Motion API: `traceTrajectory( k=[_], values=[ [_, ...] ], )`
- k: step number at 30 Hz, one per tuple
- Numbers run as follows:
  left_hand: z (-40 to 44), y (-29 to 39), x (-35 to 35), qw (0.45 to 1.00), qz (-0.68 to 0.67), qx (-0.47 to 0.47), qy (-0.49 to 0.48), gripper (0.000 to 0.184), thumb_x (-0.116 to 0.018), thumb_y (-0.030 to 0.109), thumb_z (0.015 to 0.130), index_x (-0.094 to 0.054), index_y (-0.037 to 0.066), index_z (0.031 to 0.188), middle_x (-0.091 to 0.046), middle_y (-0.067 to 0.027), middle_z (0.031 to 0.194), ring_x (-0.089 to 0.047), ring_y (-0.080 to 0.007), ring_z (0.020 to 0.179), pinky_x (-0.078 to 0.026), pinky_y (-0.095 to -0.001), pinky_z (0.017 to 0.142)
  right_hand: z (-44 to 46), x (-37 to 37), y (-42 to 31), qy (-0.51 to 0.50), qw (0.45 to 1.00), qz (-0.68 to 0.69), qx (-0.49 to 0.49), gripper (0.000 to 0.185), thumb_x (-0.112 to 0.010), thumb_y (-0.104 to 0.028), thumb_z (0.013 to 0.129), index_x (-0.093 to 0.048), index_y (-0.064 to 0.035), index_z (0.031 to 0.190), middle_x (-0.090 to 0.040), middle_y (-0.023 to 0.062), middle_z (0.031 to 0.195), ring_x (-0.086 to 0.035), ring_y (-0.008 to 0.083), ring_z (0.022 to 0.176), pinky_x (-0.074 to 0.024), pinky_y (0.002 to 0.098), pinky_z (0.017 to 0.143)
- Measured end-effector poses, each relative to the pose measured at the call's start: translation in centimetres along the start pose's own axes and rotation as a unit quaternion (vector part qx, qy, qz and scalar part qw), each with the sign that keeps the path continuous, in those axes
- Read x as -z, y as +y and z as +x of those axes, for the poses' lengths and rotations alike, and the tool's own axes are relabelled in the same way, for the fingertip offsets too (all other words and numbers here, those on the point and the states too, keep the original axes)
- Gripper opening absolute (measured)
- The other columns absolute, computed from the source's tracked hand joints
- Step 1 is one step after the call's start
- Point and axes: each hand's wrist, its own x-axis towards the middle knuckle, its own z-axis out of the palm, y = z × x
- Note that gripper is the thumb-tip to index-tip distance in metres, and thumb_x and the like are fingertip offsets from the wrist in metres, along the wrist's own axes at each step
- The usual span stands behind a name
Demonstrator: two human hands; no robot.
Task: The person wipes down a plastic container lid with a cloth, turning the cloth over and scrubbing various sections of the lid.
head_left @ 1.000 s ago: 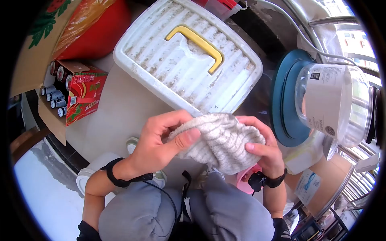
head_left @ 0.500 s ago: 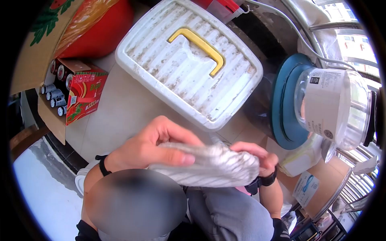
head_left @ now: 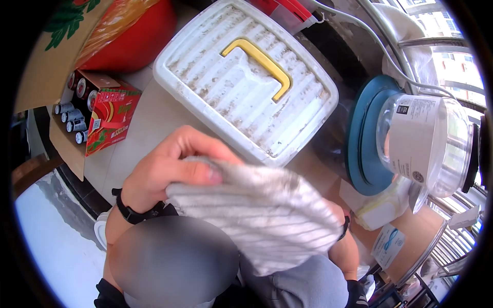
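A whitish striped cloth (head_left: pixel 267 215) hangs spread between my two hands, above my knees, slightly blurred. My left hand (head_left: pixel 179 159) grips its upper left edge, thumb on top and fingers behind. At the cloth's right edge is my right hand (head_left: pixel 335 211), mostly hidden behind the fabric, its fingers out of sight. Just beyond the cloth lies a white ribbed lid (head_left: pixel 205 92) with brown dirt marks and a yellow handle (head_left: pixel 267 64).
An open box (head_left: pixel 114 115) with several cans stands left, near a red container (head_left: pixel 138 41). On the right are a teal round lid (head_left: pixel 367 138), a clear plastic container (head_left: pixel 457 143) and a cardboard box (head_left: pixel 416 236). A blurred grey oval covers the lower left.
The cloth has gone from bunched to spread out, its lower part now hanging further down. My left hand has moved left and slightly up; my right hand is now mostly behind the cloth.
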Motion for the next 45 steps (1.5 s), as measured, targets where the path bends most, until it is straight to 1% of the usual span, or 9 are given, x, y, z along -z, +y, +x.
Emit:
traceTrajectory(
  k=[5, 8, 19, 24, 30, 40, 42, 43, 45],
  values=[
    [1.7, -2.7, 0.2, 0.992, -0.087, 0.089, -0.033, 0.041, -0.061, 0.006, 0.097, -0.057, -0.008, 0.135, -0.069, -0.0159, 0.125, -0.067, -0.0164, 0.110, -0.051, -0.0287, 0.098, -0.8, -0.5, -1.0, 0.148, 0.985, 0.054, 0.065, 0.055, -0.066, -0.012, 0.093, -0.049, 0.0083, 0.141, -0.060, 0.0152, 0.138, -0.059, 0.0196, 0.121, -0.0460, 0.0352, 0.104],
    [2.3, -4.9, -1.2, 0.995, -0.052, 0.080, 0.003, 0.039, -0.060, 0.011, 0.101, -0.058, -0.008, 0.135, -0.067, -0.0144, 0.128, -0.064, -0.0151, 0.116, -0.049, -0.0277, 0.101, -1.4, -0.8, -1.4, 0.235, 0.964, 0.078, 0.102, 0.056, -0.065, -0.016, 0.093, -0.049, 0.0081, 0.141, -0.060, 0.0159, 0.138, -0.059, 0.0209, 0.121, -0.0457, 0.0363, 0.104],
    [4.0, -13.2, -2.1, 0.999, 0.040, 0.014, 0.018, 0.022, -0.058, 0.020, 0.106, -0.063, -0.001, 0.108, -0.060, 0.0030, 0.092, -0.051, -0.0028, 0.089, -0.045, -0.0234, 0.078, -2.7, -1.6, -1.3, 0.376, 0.909, 0.074, 0.165, 0.060, -0.061, -0.028, 0.095, -0.048, 0.0072, 0.142, -0.059, 0.0182, 0.139, -0.058, 0.0256, 0.122, -0.0447, 0.0404, 0.106],
    [3.5, -13.4, -2.5, 0.991, 0.106, 0.055, 0.061, 0.020, -0.056, 0.021, 0.107, -0.060, 0.001, 0.106, -0.055, 0.0047, 0.085, -0.047, -0.0005, 0.082, -0.043, -0.0212, 0.069, -3.3, -2.4, 0.0, 0.399, 0.899, 0.073, 0.164, 0.063, -0.060, -0.033, 0.096, -0.048, 0.0068, 0.143, -0.059, 0.0193, 0.139, -0.058, 0.0277, 0.123, -0.0442, 0.0422, 0.107],
    [3.6, -13.5, -2.9, 0.985, 0.024, -0.097, 0.139, 0.018, -0.055, 0.021, 0.107, -0.059, 0.003, 0.104, -0.050, 0.0067, 0.080, -0.042, 0.0005, 0.069, -0.036, -0.0218, 0.056, -2.8, -2.2, -0.4, 0.423, 0.885, 0.064, 0.181, 0.066, -0.058, -0.040, 0.097, -0.047, 0.0063, 0.143, -0.058, 0.0206, 0.139, -0.058, 0.0303, 0.124, -0.0437, 0.0444, 0.108],
    [4.6, -16.9, -3.9, 0.993, 0.069, 0.071, 0.066, 0.022, -0.054, 0.021, 0.108, -0.062, 0.000, 0.106, -0.057, 0.0034, 0.079, -0.047, -0.0011, 0.070, -0.040, -0.0240, 0.058, -1.5, -2.0, -2.1, 0.518, 0.831, 0.000, 0.205, 0.073, -0.054, -0.051, 0.098, -0.046, 0.0055, 0.144, -0.057, 0.0228, 0.140, -0.057, 0.0345, 0.125, -0.0427, 0.0481, 0.109],
    [4.9, -17.9, -4.3, 0.995, 0.069, 0.032, 0.060, 0.024, -0.053, 0.022, 0.108, -0.064, 0.000, 0.107, -0.060, 0.0022, 0.080, -0.050, -0.0031, 0.072, -0.042, -0.0245, 0.060, 0.9, -2.6, -3.5, 0.399, 0.859, 0.227, 0.226, 0.081, -0.050, -0.059, 0.098, -0.044, 0.0048, 0.147, -0.055, 0.0247, 0.142, -0.055, 0.0376, 0.129, -0.0403, 0.0510, 0.113],
    [4.9, -17.8, -4.1, 0.994, 0.083, 0.053, 0.046, 0.025, -0.053, 0.022, 0.108, -0.065, 0.000, 0.109, -0.061, 0.0013, 0.082, -0.051, -0.0042, 0.074, -0.044, -0.0249, 0.062, 1.2, -3.1, -3.6, 0.291, 0.903, 0.220, 0.226, 0.097, -0.048, -0.068, 0.093, -0.032, 0.0056, 0.154, -0.041, 0.0240, 0.155, -0.044, 0.0373, 0.141, -0.0320, 0.0534, 0.119],
    [5.0, -17.5, -3.7, 0.989, 0.111, 0.094, 0.018, 0.027, -0.053, 0.022, 0.107, -0.066, -0.001, 0.113, -0.065, -0.0006, 0.086, -0.054, -0.0064, 0.077, -0.047, -0.0255, 0.067, -1.5, -1.9, -0.4, 0.314, 0.894, 0.137, 0.288, 0.102, -0.056, -0.066, 0.088, -0.028, 0.0044, 0.156, -0.037, 0.0236, 0.157, -0.042, 0.0366, 0.143, -0.0320, 0.0523, 0.119]
  ],
)
